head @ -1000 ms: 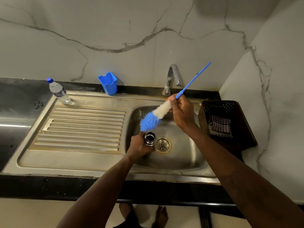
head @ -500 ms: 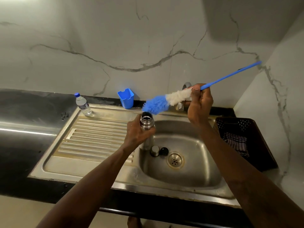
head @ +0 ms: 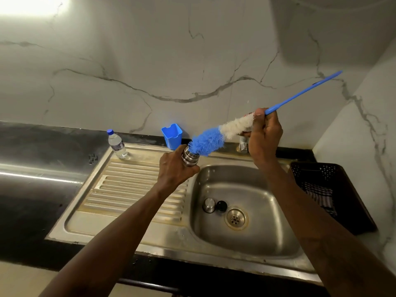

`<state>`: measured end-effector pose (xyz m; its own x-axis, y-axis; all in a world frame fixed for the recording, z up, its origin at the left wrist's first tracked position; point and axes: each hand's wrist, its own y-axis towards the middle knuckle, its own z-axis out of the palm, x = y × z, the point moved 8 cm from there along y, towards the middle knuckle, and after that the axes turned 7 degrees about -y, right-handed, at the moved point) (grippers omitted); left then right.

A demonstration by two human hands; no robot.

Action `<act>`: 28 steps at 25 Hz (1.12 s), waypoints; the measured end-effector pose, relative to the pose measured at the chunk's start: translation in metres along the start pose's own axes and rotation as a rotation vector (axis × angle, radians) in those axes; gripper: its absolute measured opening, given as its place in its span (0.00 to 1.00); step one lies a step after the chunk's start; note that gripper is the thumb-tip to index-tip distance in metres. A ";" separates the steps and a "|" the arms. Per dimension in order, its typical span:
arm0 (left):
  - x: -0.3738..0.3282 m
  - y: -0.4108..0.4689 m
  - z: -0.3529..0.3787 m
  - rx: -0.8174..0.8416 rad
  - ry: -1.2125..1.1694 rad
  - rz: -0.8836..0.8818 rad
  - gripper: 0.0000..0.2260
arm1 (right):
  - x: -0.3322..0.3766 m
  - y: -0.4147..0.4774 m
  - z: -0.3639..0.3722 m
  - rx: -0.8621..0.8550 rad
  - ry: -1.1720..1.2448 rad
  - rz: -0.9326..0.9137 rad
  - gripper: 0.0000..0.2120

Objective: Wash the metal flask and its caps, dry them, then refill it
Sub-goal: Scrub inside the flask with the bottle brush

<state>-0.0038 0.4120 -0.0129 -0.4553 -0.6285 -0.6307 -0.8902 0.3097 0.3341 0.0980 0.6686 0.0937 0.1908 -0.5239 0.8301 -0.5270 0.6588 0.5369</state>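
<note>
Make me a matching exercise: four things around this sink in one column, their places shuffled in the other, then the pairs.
1. metal flask
2. bottle brush
3. two caps
4. checked cloth

A. in the dark basket
B. in the left hand
C. on the sink floor by the drain
D. in the right hand

Pairs: 1-B, 2-D, 3-C, 4-A

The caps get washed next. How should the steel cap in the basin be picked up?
Judging by its pose, take the steel cap from above, pinching its round sides. It stands dome-up on the sink floor; the black cap sits close on its right, so put the fingers front and back.
</note>
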 end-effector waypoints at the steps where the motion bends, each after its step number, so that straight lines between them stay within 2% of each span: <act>1: 0.002 0.001 -0.001 -0.001 0.015 0.009 0.23 | 0.002 0.002 0.004 0.034 -0.002 -0.009 0.12; 4: 0.009 0.008 -0.006 -0.007 0.047 0.014 0.23 | 0.003 0.004 0.021 0.196 0.084 0.020 0.10; 7: 0.003 0.012 -0.004 0.038 0.093 0.105 0.23 | 0.004 0.002 0.034 0.326 0.159 0.077 0.06; 14: -0.020 0.019 -0.006 0.018 -0.007 0.239 0.20 | -0.009 -0.014 0.060 0.430 0.143 0.114 0.02; 17: -0.032 0.020 -0.008 0.020 -0.017 0.299 0.20 | -0.019 -0.024 0.072 0.454 0.143 0.103 0.08; 19: -0.044 0.024 -0.007 0.013 -0.021 0.314 0.23 | -0.023 -0.038 0.083 0.502 0.141 0.103 0.08; 22: -0.058 0.029 -0.006 -0.009 0.006 0.314 0.21 | -0.019 -0.050 0.092 0.538 0.129 0.113 0.15; 24: -0.054 0.034 -0.005 0.013 0.010 0.294 0.21 | -0.018 -0.047 0.096 0.552 -0.016 0.100 0.18; 26: -0.045 0.043 -0.001 0.063 0.057 0.300 0.22 | -0.020 -0.045 0.094 0.564 -0.350 0.014 0.19; 28: -0.034 0.051 0.002 0.103 0.128 0.301 0.23 | -0.006 -0.045 0.081 0.443 -0.652 -0.263 0.22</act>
<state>-0.0335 0.4508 0.0237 -0.6979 -0.5804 -0.4197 -0.7162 0.5609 0.4153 0.0540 0.5983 0.0527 -0.0935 -0.9286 0.3591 -0.8355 0.2693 0.4790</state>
